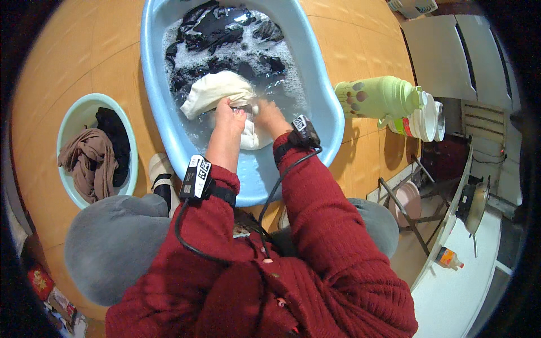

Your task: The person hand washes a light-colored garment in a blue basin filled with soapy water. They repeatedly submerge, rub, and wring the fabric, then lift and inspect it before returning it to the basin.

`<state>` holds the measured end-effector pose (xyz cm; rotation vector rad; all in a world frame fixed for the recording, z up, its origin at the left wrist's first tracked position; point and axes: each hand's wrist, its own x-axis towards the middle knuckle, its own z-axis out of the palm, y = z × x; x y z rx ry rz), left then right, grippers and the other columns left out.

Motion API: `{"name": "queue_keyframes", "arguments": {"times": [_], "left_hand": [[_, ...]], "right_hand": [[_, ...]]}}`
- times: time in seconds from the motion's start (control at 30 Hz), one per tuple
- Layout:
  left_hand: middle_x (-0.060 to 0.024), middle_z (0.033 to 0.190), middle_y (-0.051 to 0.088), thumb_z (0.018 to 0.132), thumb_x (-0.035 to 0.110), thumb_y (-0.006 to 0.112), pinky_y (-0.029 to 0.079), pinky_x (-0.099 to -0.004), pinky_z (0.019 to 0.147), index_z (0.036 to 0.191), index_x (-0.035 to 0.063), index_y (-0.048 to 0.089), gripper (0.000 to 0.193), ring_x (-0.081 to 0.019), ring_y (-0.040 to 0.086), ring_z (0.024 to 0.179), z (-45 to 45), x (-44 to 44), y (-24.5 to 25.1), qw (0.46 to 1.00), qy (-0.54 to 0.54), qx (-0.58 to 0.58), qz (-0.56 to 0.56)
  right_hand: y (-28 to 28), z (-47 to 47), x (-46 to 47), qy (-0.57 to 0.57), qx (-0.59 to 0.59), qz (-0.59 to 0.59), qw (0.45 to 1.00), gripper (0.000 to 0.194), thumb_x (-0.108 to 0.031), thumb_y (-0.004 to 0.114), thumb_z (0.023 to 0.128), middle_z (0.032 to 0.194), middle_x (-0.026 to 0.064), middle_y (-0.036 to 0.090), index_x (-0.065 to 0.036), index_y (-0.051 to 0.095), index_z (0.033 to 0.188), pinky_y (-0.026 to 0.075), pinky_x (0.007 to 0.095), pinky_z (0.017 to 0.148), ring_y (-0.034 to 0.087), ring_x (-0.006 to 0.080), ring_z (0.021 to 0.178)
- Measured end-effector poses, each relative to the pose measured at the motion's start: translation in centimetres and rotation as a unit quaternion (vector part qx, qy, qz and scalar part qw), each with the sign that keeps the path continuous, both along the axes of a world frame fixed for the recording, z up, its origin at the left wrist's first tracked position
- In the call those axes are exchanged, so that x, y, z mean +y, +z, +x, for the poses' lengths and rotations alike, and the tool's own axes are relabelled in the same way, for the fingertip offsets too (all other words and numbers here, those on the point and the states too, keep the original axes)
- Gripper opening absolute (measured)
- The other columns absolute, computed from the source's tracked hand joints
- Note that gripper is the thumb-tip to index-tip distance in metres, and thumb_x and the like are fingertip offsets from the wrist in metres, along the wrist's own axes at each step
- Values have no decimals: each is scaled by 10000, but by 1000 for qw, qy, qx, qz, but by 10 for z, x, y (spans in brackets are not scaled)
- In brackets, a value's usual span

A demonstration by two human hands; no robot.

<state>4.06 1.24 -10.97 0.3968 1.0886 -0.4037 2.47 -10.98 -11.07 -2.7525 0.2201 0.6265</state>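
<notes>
A large blue plastic tub (153, 84) stands before me, holding soapy water. My left hand (230, 116) grips a wet cream-white cloth (217, 91) near the tub's middle. Beside it, my right hand (268, 114) is partly under the water and closed on the same cloth, its fingers partly hidden by water and fabric. One end of the cloth bulges above the surface; another part hangs down between my wrists. Dark wet clothes (215, 31) float among foam at the tub's far end.
To the left, a pale green basin (62, 114) holds a brown garment (91, 160) and a black one (115, 139). A light green thermos flask (376, 97) and white plastic buckets (424, 118) stand right of the tub. Farther right is a white table (460, 270) with a pan (477, 207) and a bottle (449, 258).
</notes>
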Motion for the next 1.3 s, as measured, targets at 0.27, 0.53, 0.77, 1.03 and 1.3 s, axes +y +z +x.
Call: {"name": "queue_keyframes", "arguments": {"times": [0.27, 0.53, 0.77, 1.03, 1.3], "left_hand": [[-150, 1233, 436, 830, 459, 402, 406, -454, 894, 1246, 45, 379, 588, -315, 458, 1100, -5, 9, 30, 986, 94, -79, -111], [-100, 1200, 506, 835, 588, 256, 378, -437, 935, 1172, 131, 505, 620, -295, 474, 1100, -19, 25, 86, 972, 47, -207, -98], [-58, 994, 581, 831, 456, 436, 449, -433, 810, 1011, 137, 564, 388, -237, 557, 898, -27, 13, 110, 973, -3, -233, 0], [-136, 938, 604, 742, 422, 553, 461, -362, 714, 999, -28, 594, 520, -233, 581, 820, -12, 1, 109, 813, -329, -321, 359], [-108, 814, 601, 744, 487, 606, 454, -319, 647, 947, 11, 605, 517, -219, 573, 714, 8, 7, 114, 860, -373, -267, 225]], "right_hand": [[91, 22, -4, -183, -55, 446, 875, 179, -165, 526, 713, 718, 60, 583, -47, 594, 830, 418, 298, 553, 523, 153, 634], [185, -52, 50, -5, -260, 320, 911, 232, -162, 526, 743, 919, 99, 541, -60, 553, 949, 452, 313, 759, 552, 218, 802], [168, -51, 60, -13, -324, 124, 938, 278, -288, 570, 780, 883, 202, 542, -60, 540, 935, 454, 463, 708, 540, 417, 789], [183, -28, -19, -118, -2, 381, 917, 674, -255, 598, 725, 1219, 204, 477, -56, 347, 1317, 378, 327, 932, 473, 261, 1126], [125, -1, -2, -25, -93, 352, 931, 774, -280, 646, 690, 1258, 238, 448, -60, 299, 1346, 361, 337, 958, 457, 302, 1162]]}}
